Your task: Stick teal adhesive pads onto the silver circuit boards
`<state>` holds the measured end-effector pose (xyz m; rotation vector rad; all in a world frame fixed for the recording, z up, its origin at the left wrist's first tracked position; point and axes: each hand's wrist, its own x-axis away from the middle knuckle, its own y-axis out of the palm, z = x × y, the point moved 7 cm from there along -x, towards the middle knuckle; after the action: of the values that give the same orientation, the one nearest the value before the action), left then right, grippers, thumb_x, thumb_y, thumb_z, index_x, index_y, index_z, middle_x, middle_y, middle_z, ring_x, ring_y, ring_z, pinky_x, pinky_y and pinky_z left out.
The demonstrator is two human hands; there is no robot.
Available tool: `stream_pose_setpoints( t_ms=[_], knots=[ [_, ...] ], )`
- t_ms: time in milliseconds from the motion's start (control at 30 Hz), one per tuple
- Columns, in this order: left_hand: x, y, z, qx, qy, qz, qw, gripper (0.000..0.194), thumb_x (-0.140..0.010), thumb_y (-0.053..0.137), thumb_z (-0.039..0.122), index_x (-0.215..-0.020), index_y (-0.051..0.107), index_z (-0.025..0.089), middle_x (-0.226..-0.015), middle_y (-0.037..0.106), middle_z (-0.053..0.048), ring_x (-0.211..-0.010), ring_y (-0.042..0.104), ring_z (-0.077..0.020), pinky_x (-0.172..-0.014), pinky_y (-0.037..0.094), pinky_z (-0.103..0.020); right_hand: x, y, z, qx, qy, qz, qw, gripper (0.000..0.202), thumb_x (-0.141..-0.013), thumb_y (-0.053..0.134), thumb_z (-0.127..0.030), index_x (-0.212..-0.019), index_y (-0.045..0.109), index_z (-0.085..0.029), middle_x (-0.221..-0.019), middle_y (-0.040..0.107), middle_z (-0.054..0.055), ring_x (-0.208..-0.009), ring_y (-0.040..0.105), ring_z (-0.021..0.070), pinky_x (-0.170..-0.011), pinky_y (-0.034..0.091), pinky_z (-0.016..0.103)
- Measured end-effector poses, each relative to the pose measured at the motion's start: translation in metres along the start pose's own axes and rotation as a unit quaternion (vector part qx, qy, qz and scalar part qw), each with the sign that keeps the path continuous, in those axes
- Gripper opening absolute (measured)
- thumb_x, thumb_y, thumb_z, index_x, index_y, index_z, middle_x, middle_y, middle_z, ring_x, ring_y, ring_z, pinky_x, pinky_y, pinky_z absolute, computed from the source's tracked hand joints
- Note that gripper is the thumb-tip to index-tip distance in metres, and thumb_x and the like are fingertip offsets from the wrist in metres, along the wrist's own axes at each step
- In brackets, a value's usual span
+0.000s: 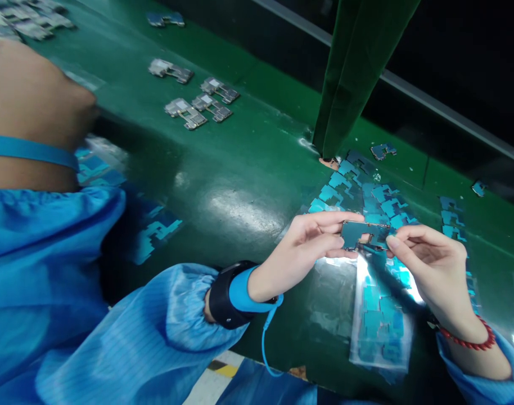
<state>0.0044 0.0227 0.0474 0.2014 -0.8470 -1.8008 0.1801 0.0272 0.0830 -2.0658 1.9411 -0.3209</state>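
A small teal circuit board [354,233] with a notch is held up over the green table. My left hand [310,242] grips its left end between thumb and fingers; a black band and a blue strap with a cord circle that wrist. At the board's right end, the thumb and fingertips of my right hand [434,264] pinch the edge, and a red braided bracelet is on that wrist. Beneath and behind the held board lie rows of similar teal boards [387,202]. Below it a clear plastic sheet [354,351] has more teal pieces in or under it.
Another person's arm [25,112] in a blue sleeve reaches in at the left, near more teal pieces [158,233]. Several silver boards [185,112] lie farther back on the green table [248,152]. A green post [350,73] stands behind the rows of boards.
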Motion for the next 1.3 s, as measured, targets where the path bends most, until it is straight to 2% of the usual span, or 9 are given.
stream_pose_setpoints(
  t_ms=[167, 400, 700, 867, 1033, 1300],
  knots=[
    [0.000, 0.002, 0.002, -0.010, 0.006, 0.008, 1.000, 0.025, -0.080, 0.064, 0.015, -0.104, 0.070, 0.013, -0.092, 0.077, -0.006, -0.095, 0.071, -0.0229, -0.080, 0.062, -0.031, 0.000, -0.001, -0.001, -0.001, -0.002, 0.000, 1.000, 0.011, -0.078, 0.072, -0.013, -0.074, 0.068, -0.022, -0.063, 0.063, -0.003, -0.052, 0.057, 0.0069, -0.048, 0.047, 0.014],
    [-0.001, 0.001, 0.002, -0.052, 0.002, 0.023, 0.998, 0.023, -0.081, 0.067, 0.012, -0.104, 0.068, 0.013, -0.087, 0.078, -0.003, -0.073, 0.073, -0.0116, -0.072, 0.062, -0.020, 0.000, 0.001, -0.005, 0.018, -0.003, 0.003, 1.000, 0.012, -0.077, 0.072, -0.012, -0.072, 0.068, -0.021, -0.061, 0.063, -0.004, -0.050, 0.056, 0.0064, -0.047, 0.046, 0.013],
    [-0.002, 0.001, 0.003, -0.078, 0.018, 0.027, 0.996, 0.024, -0.081, 0.067, 0.014, -0.105, 0.068, 0.011, -0.088, 0.078, -0.005, -0.082, 0.074, -0.0157, -0.071, 0.062, -0.019, -0.002, 0.002, -0.010, 0.017, -0.007, 0.010, 1.000, 0.010, -0.075, 0.073, -0.012, -0.072, 0.068, -0.020, -0.060, 0.064, -0.004, -0.050, 0.058, 0.0067, -0.049, 0.050, 0.013],
    [-0.001, -0.001, 0.002, -0.086, 0.023, 0.036, 0.995, 0.026, -0.080, 0.068, 0.016, -0.106, 0.068, 0.012, -0.089, 0.078, -0.006, -0.082, 0.074, -0.0171, -0.072, 0.062, -0.022, -0.002, 0.004, -0.013, 0.026, -0.006, 0.015, 1.000, 0.009, -0.075, 0.074, -0.018, -0.071, 0.066, -0.019, -0.060, 0.064, -0.002, -0.049, 0.060, 0.0098, -0.050, 0.053, 0.018],
    [-0.001, -0.001, 0.000, -0.084, 0.029, 0.037, 0.995, 0.027, -0.079, 0.070, 0.019, -0.105, 0.069, 0.014, -0.091, 0.078, -0.006, -0.090, 0.073, -0.0223, -0.076, 0.063, -0.029, 0.000, 0.004, -0.010, 0.021, -0.003, 0.011, 1.000, 0.010, -0.077, 0.074, -0.022, -0.073, 0.066, -0.019, -0.064, 0.064, -0.001, -0.054, 0.060, 0.0104, -0.055, 0.055, 0.020],
    [-0.001, 0.000, 0.004, -0.092, 0.025, 0.044, 0.994, 0.025, -0.078, 0.071, 0.018, -0.103, 0.069, 0.013, -0.088, 0.078, -0.005, -0.089, 0.073, -0.0218, -0.075, 0.063, -0.027, -0.001, 0.004, -0.015, 0.018, -0.015, 0.000, 1.000, 0.010, -0.079, 0.073, -0.024, -0.074, 0.066, -0.019, -0.061, 0.063, -0.001, -0.051, 0.057, 0.0104, -0.053, 0.053, 0.022]
  ],
)
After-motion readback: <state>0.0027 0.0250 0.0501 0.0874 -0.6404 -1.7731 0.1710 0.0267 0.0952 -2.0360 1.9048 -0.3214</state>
